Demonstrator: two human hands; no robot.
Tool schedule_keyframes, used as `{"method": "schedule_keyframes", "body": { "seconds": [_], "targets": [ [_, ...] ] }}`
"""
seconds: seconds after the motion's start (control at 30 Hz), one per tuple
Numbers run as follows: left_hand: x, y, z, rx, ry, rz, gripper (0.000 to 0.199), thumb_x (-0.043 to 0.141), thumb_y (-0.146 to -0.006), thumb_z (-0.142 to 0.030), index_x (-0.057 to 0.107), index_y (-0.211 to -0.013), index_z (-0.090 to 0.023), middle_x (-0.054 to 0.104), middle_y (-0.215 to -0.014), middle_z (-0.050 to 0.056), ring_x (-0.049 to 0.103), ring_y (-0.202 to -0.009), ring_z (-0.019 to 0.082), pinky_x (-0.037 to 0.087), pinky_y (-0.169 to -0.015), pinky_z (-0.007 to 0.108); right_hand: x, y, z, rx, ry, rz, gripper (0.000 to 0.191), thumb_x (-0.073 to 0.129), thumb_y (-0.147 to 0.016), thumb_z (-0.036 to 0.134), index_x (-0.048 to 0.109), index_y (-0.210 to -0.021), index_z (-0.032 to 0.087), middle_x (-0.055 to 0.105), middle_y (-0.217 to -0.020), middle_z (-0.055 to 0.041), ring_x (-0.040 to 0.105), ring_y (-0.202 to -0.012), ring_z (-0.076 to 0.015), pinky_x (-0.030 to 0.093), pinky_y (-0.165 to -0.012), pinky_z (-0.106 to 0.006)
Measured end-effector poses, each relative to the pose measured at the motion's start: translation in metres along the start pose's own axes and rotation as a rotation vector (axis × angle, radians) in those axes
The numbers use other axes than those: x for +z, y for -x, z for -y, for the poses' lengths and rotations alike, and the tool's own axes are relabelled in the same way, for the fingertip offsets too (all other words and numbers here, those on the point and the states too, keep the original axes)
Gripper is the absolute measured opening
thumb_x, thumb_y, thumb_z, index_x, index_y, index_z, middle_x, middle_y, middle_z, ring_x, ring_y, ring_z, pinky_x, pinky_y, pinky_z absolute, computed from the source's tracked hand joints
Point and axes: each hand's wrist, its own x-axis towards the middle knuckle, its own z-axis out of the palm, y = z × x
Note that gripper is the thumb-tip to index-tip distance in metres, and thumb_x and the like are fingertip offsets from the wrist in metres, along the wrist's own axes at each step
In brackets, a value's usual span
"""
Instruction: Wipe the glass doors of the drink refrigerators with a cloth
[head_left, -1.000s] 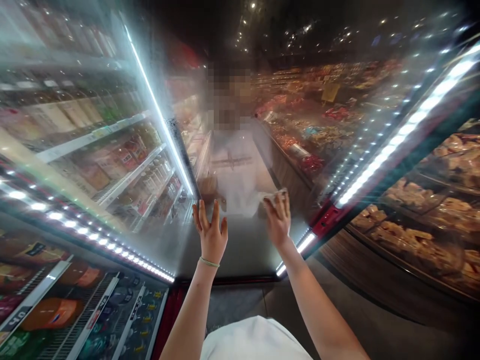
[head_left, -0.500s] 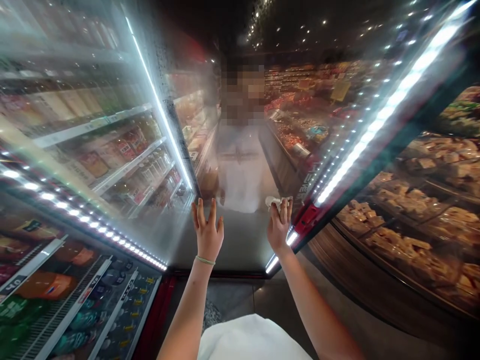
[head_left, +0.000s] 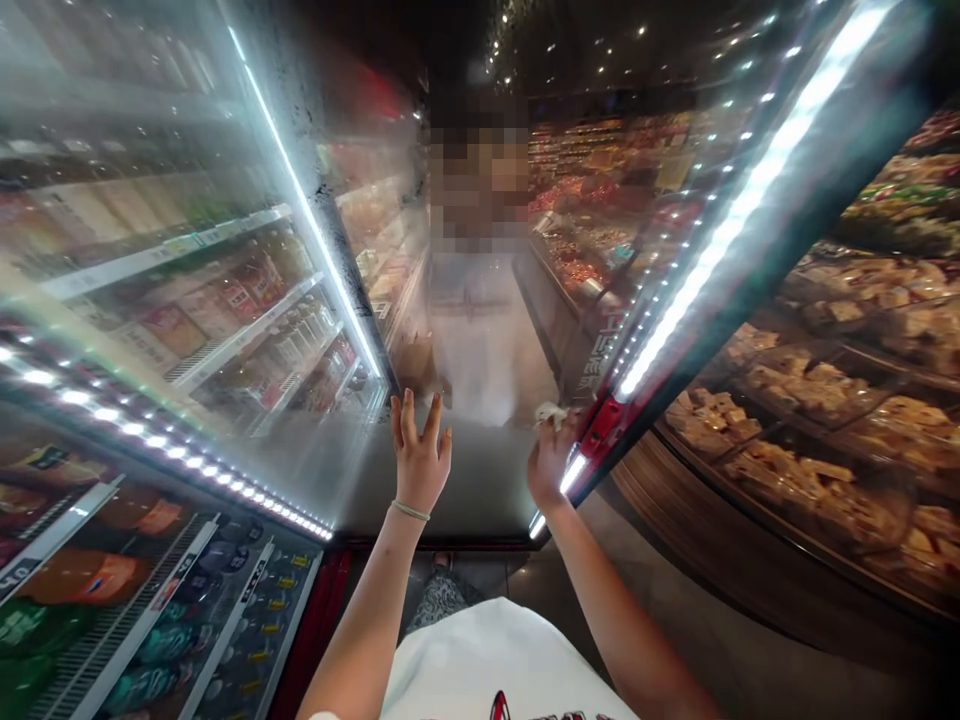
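Note:
A glass door [head_left: 465, 490] of a lit cooler stands open in front of me, hazy and reflecting my white shirt. My left hand [head_left: 421, 460] rests against the glass with its fingers spread and nothing in it; a thin band circles that wrist. Near the door's red and black edge, my right hand [head_left: 551, 462] is closed on a crumpled white cloth [head_left: 550, 411], pressed to the glass. Only the cloth's upper part shows above the fingers.
At the lower left, cooler shelves [head_left: 172, 580] hold bottles behind price strips. A curved display [head_left: 652, 500] with wrapped packs of food [head_left: 817, 410] stands on the right, beyond the door's light strip [head_left: 750, 200]. Tiled floor shows below the door.
My right hand has shifted slightly left and down along the glass with the cloth. My left hand stays spread in nearly the same place. The view has tilted slightly, showing more of my shirt.

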Motion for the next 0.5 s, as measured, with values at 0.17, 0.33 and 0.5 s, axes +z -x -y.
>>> {"method": "schedule_keyframes", "body": {
  "seconds": [0.17, 0.33, 0.5],
  "targets": [
    [0.006, -0.004, -0.001, 0.027, -0.001, -0.044, 0.074, 0.064, -0.093, -0.016, 0.035, -0.16, -0.03, 0.019, -0.17, 0.015, 0.011, -0.159, 0.042, 0.027, -0.125, 0.065, 0.006, -0.018, 0.006, -0.184, -0.072, 0.148, 0.069, 0.04, -0.096, -0.001, 0.048, -0.154, 0.036, 0.041, -0.165, -0.0034, 0.025, -0.158, -0.0273, 0.041, -0.123, -0.051],
    [0.009, -0.004, 0.003, 0.034, 0.005, -0.071, 0.07, 0.064, -0.093, -0.016, 0.04, -0.158, -0.029, 0.021, -0.168, 0.016, 0.014, -0.158, 0.043, 0.028, -0.124, 0.065, -0.007, -0.038, -0.023, 0.003, -0.007, -0.051, 0.063, 0.041, -0.099, 0.003, 0.047, -0.155, 0.031, 0.029, -0.17, -0.0079, 0.022, -0.159, -0.0326, 0.034, -0.124, -0.06],
    [0.009, -0.002, 0.006, 0.045, 0.001, -0.054, 0.069, 0.062, -0.094, -0.016, 0.04, -0.158, -0.027, 0.023, -0.166, 0.017, 0.015, -0.158, 0.042, 0.029, -0.124, 0.065, 0.008, 0.016, 0.026, -0.038, -0.012, 0.029, 0.069, 0.03, -0.095, -0.004, 0.039, -0.159, 0.021, 0.027, -0.171, -0.012, 0.009, -0.161, -0.0289, 0.04, -0.122, -0.056]
  ]
}}
